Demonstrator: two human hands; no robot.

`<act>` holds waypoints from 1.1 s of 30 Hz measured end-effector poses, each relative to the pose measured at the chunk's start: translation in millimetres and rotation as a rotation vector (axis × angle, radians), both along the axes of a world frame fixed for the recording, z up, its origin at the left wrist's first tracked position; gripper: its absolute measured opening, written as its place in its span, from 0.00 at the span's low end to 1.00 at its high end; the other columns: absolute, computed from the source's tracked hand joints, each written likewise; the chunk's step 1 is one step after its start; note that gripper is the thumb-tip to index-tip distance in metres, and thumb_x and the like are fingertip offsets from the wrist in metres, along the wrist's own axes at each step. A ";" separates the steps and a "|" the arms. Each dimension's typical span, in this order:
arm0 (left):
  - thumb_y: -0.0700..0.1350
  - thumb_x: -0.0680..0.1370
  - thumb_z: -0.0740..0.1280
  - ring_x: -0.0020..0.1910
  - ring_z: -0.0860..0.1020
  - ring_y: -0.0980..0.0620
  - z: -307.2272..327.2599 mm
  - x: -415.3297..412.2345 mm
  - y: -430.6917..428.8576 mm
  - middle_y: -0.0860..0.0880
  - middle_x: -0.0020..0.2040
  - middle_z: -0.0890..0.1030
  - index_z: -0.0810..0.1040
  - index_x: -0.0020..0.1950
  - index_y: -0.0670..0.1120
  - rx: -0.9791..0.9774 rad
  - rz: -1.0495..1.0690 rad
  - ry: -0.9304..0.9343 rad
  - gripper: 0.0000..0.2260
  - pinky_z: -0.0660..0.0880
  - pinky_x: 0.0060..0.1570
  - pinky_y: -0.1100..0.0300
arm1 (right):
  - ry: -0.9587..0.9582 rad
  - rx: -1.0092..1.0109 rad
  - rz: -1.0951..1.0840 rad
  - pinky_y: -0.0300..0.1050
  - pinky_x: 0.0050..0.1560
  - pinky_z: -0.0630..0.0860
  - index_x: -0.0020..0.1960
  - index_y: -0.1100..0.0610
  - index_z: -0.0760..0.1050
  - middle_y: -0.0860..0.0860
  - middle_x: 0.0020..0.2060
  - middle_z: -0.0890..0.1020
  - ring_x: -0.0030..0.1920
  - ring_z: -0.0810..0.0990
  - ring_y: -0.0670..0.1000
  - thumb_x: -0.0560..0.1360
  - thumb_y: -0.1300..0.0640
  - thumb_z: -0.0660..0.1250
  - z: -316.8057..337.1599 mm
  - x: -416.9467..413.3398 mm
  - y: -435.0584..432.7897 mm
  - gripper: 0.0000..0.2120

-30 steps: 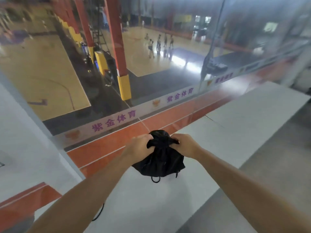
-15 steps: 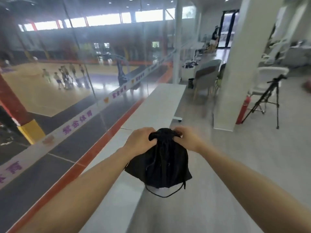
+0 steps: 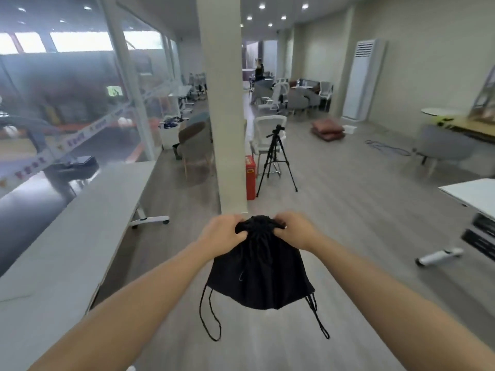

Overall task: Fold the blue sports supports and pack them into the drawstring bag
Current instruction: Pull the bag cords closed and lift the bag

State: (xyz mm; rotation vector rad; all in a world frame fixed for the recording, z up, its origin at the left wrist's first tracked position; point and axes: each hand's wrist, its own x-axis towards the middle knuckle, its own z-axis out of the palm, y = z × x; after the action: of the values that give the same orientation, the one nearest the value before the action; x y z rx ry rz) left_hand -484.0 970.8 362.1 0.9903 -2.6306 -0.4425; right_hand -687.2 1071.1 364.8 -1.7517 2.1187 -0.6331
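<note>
- Grey plank floor fills most of what I see, and over it, in mid-air at the centre of my view, hangs the black drawstring bag.
- I see the bag's mouth gathered tight into a puckered knot at the top, with the cloth spreading out below it into a rounded, filled-looking shape.
- I see two cord loops dangling from the bag's lower corners: the left cord hangs in a long loop, and the right cord trails down to a point.
- My left hand grips the left side of the gathered mouth; its fingers are curled and pressed together, pinching the bunched cloth.
- My right hand grips the right side of the mouth in the same way, fingers folded in and pinching the fabric.
- Both forearms reach in from the bottom corners and meet at the bag, which touches no surface.
- I cannot see inside the bag, so I cannot tell what it holds.
- To my left runs a long pale desk on wheeled feet, beside a glass wall.
- Straight ahead, beyond the bag, stands a square white pillar with a red box at its foot.
- Just right of the pillar, a black tripod stands in front of a white chair.
- At the right edge I see the corner of another white table.
</note>
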 end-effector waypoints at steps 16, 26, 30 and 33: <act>0.52 0.77 0.66 0.46 0.80 0.48 26.8 -523.2 -50.5 0.51 0.45 0.81 0.78 0.51 0.51 -0.015 -0.666 0.018 0.07 0.75 0.44 0.54 | 0.199 0.013 -0.704 0.47 0.38 0.66 0.38 0.49 0.69 0.49 0.36 0.75 0.41 0.75 0.56 0.77 0.57 0.64 29.5 -411.3 50.6 0.10; 0.49 0.77 0.68 0.44 0.79 0.50 78.4 -813.7 -10.4 0.51 0.44 0.81 0.79 0.51 0.48 -0.018 -0.960 0.107 0.06 0.75 0.42 0.55 | 0.337 -0.030 -1.021 0.49 0.41 0.75 0.39 0.54 0.76 0.49 0.37 0.79 0.42 0.77 0.55 0.75 0.52 0.64 78.4 -651.1 110.7 0.08; 0.52 0.76 0.68 0.44 0.79 0.51 91.3 -919.1 14.6 0.53 0.45 0.81 0.79 0.51 0.51 -0.082 -0.988 0.125 0.07 0.79 0.46 0.49 | 0.369 0.016 -1.042 0.52 0.38 0.76 0.35 0.53 0.72 0.50 0.33 0.77 0.40 0.77 0.58 0.75 0.51 0.65 97.3 -748.7 137.4 0.11; 0.53 0.76 0.67 0.43 0.80 0.49 103.6 -990.8 36.7 0.54 0.46 0.80 0.78 0.50 0.50 -0.158 -1.011 0.125 0.07 0.80 0.46 0.48 | 0.388 0.026 -1.069 0.53 0.40 0.76 0.31 0.51 0.67 0.51 0.33 0.75 0.41 0.77 0.60 0.75 0.53 0.65 109.8 -812.4 157.2 0.15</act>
State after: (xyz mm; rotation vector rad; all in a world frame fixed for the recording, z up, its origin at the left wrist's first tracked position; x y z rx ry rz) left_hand -1474.9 1007.5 465.7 -0.4727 -2.7957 -0.4538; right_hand -1499.6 1228.3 474.7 -0.6076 3.2624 -0.4906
